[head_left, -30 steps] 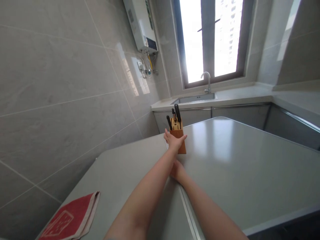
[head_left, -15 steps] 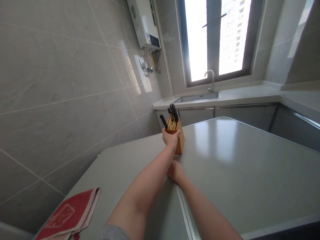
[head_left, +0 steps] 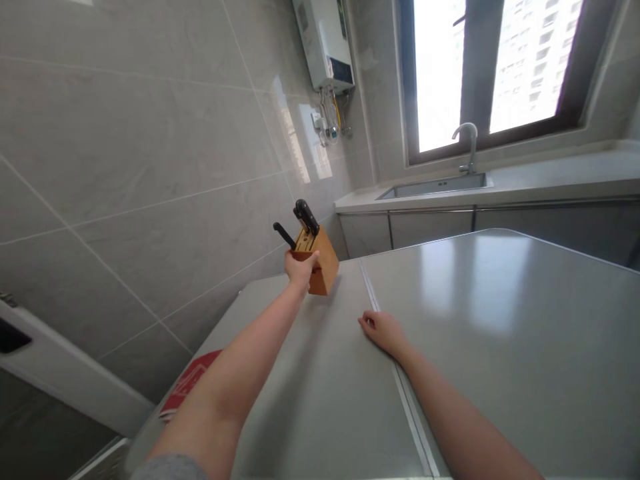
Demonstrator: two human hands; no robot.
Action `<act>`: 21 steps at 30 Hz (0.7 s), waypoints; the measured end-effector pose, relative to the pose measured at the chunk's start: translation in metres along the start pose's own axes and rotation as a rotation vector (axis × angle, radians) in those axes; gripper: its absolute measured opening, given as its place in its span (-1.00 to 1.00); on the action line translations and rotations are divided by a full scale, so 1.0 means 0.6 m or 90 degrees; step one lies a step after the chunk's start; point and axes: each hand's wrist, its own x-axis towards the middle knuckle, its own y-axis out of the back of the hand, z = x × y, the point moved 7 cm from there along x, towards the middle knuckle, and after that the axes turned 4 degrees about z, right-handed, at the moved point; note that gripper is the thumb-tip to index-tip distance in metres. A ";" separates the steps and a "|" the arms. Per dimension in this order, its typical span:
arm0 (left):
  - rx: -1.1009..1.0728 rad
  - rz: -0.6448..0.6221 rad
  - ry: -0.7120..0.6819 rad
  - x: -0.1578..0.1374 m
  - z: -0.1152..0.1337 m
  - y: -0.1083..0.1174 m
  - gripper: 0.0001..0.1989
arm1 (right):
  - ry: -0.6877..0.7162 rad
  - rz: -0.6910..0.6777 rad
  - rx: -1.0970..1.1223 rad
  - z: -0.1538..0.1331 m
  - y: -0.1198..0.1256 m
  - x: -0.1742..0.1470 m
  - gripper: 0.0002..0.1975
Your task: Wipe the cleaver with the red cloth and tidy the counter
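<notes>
At the far left part of the table, my left hand [head_left: 300, 268] is closed round the near side of a wooden knife block [head_left: 327, 260]. Several black-handled knives [head_left: 307, 217] stick up from its slotted top. The block leans a little; whether its base touches the table I cannot tell. My right hand [head_left: 385, 331] rests on the tabletop beside the metal seam, apart from the block, with its fingers curled in and nothing in them.
The pale table [head_left: 450, 373] has a metal seam [head_left: 407, 400] running through it. A red cloth [head_left: 187, 387] lies at its left edge, partly behind my left forearm. Beyond stand a counter with a sink [head_left: 435, 187], a faucet [head_left: 470, 147] and a wall-mounted water heater [head_left: 327, 47].
My left hand has carried the knife block leftward across the seam. My right hand is now apart from the left arm and the block. The view has turned to the left.
</notes>
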 end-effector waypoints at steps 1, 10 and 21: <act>0.028 0.020 -0.007 0.014 -0.008 0.032 -0.37 | -0.002 0.001 -0.001 0.000 0.001 0.000 -0.70; 0.258 0.185 0.018 0.086 -0.070 0.288 -0.31 | 0.015 0.011 -0.017 -0.007 0.005 -0.002 -0.71; 0.354 0.258 0.033 0.082 -0.117 0.416 -0.31 | 0.007 0.007 -0.008 -0.006 0.006 -0.003 -0.72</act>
